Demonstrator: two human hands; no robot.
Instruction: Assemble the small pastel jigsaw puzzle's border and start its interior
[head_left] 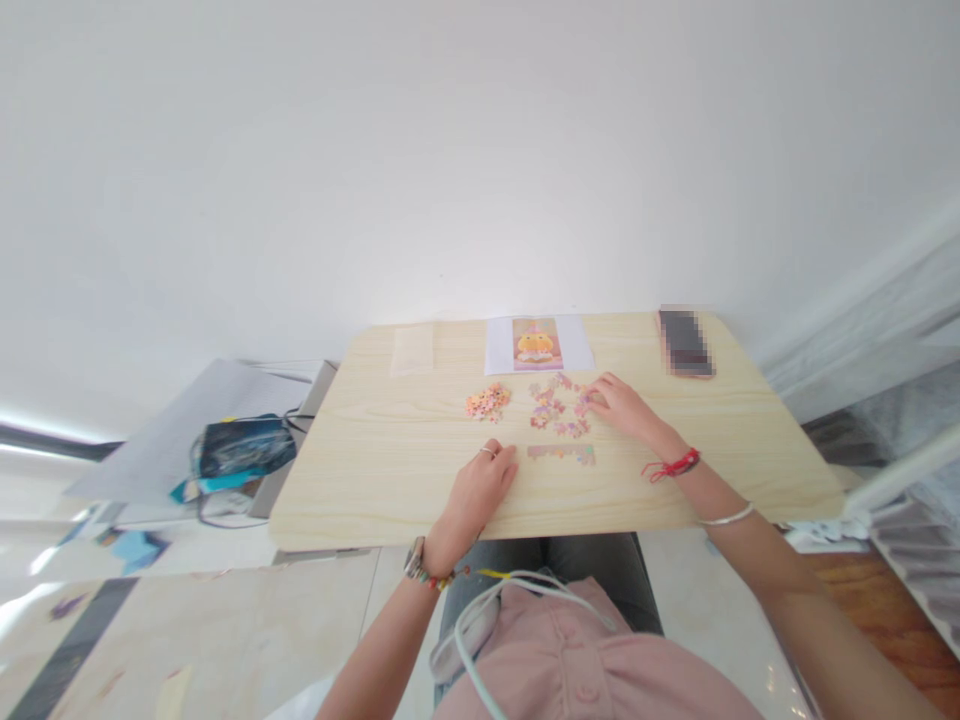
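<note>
Below the printed sheet (499, 346), the right hand (624, 408) touches puzzle pieces (552, 408), grip unclear; left hand (484, 487) lies loose

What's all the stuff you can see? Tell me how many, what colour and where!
Table: one, pale wood, centre
Wall: one, white, behind table
Picture sheet: one, white, orange and pink, table's back middle
Pale sheet: one, whitish, back left
Phone-like thing: one, dark, back right, blurred
Loose puzzle pieces: too small to count, mostly pink, before picture sheet
Puzzle pile: one, mostly orange, left of loose pieces
Joined strip: one, pinkish, nearer the person
Bag-like bundle: one, dark blue, beyond table's left edge
Top: one, pink, on person
Red bracelet: one, right wrist
Left hand: one, bare, on table
Right hand: one, bare, at loose pieces
</note>
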